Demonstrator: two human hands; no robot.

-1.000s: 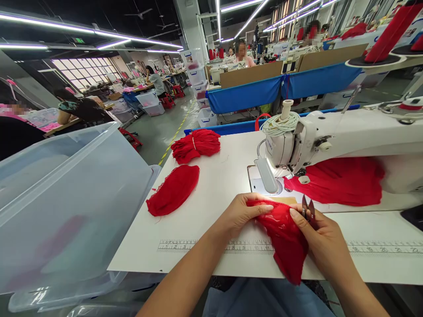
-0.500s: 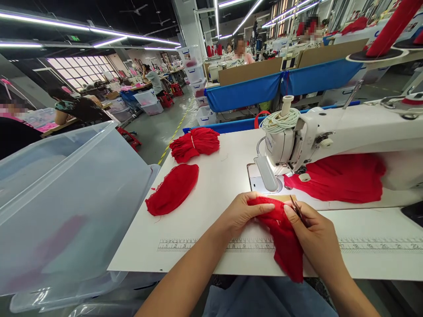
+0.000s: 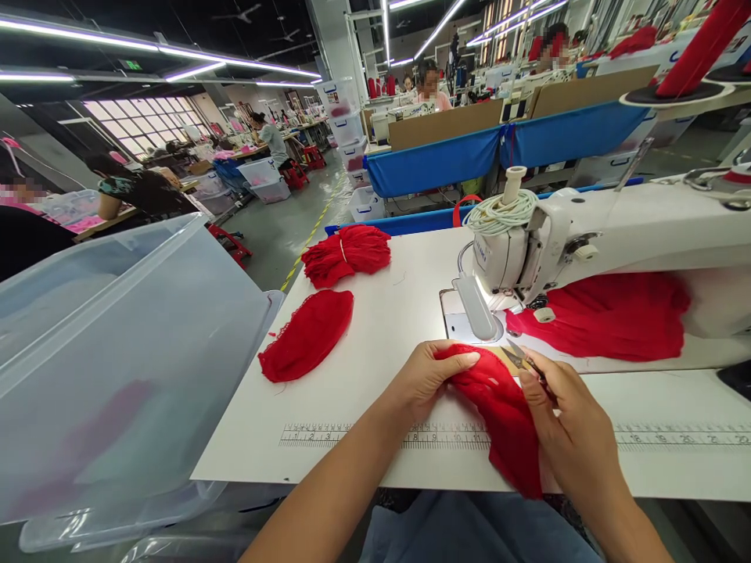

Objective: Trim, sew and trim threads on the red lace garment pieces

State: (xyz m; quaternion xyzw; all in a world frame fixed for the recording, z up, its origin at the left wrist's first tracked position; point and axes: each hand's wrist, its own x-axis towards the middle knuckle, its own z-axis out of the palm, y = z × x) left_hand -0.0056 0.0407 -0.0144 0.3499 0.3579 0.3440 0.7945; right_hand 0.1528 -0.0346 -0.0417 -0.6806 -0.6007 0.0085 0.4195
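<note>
My left hand pinches the upper edge of a red fabric piece, thumb on top. The cloth hangs down over the table's front edge. My right hand is closed around small thread snips, whose two pointed blades stand apart and point up and left, close to the cloth's right edge. Just beyond both hands is a white sewing machine with its lamp lit. More red fabric lies under the machine's arm.
On the white table lie a single red piece and a tied red bundle. A printed ruler runs along the front. At the left stands a large translucent bin. Other people sit at machines farther back.
My right hand has moved slightly right, off the cloth's edge, and the snips' blades now show apart. The cloth hangs smoother from my left hand.
</note>
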